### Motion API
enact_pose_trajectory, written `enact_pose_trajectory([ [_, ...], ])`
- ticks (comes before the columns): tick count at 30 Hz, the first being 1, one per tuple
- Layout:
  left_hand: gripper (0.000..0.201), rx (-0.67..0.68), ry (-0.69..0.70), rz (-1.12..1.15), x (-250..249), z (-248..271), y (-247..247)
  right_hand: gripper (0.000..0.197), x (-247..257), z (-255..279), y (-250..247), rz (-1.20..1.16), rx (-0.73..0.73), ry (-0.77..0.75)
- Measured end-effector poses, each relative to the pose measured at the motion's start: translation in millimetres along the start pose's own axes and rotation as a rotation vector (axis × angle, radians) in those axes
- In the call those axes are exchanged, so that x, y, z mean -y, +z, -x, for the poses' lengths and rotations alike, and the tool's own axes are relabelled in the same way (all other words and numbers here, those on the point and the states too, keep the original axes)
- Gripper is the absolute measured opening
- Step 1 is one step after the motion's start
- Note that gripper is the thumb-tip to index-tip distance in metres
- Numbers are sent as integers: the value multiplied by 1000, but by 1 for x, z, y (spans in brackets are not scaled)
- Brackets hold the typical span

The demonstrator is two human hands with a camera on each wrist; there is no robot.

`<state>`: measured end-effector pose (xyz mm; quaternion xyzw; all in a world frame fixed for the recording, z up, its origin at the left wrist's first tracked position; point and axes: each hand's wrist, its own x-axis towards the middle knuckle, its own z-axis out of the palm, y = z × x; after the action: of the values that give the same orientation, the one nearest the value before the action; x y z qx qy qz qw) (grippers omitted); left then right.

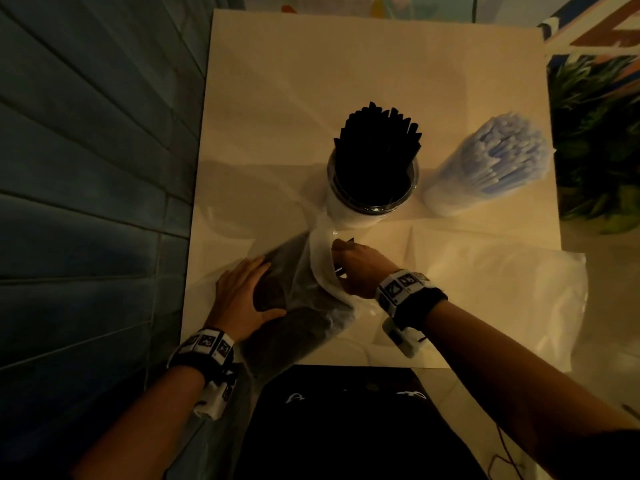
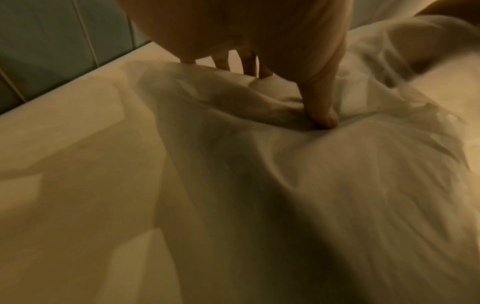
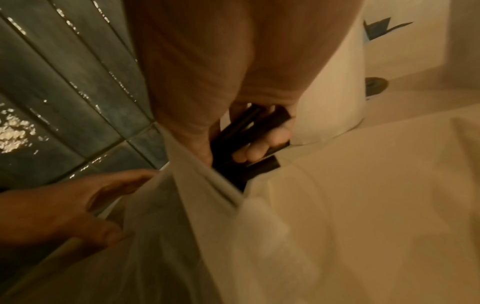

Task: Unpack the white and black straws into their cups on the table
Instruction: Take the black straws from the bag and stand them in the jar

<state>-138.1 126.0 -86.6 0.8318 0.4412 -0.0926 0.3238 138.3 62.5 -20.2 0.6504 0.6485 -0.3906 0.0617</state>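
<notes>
Gripping a bundle of black straws (image 3: pixel 249 131) at the mouth of the plastic bag (image 1: pixel 304 282), my right hand (image 1: pixel 356 268) had its fingers curled round them while they were still partly inside. My left hand (image 1: pixel 242 299) lay spread flat on the bag, thumb pressing into the film, pinning it to the bench (image 1: pixel 346 81). The black-straw cup (image 1: pixel 372 188) stood just beyond, already well filled; the white straws (image 1: pixel 498 157) stood in their cup to its right. I judged three hazards: the film could drag with the bundle if the left hand slipped; loose straws at the grip's edge could drop; and the crowded cup could tip when the bundle was pushed in
</notes>
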Motion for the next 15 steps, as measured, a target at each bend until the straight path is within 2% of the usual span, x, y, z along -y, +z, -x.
enact_pose_trajectory([
  [4, 98, 5, 10, 0, -4, -2, 1, 38, 18, -8, 5, 250, -19, -29],
  [15, 98, -24, -6, 22, -13, -6, 3, 45, 44, -17, 7, 253, -33, -63],
])
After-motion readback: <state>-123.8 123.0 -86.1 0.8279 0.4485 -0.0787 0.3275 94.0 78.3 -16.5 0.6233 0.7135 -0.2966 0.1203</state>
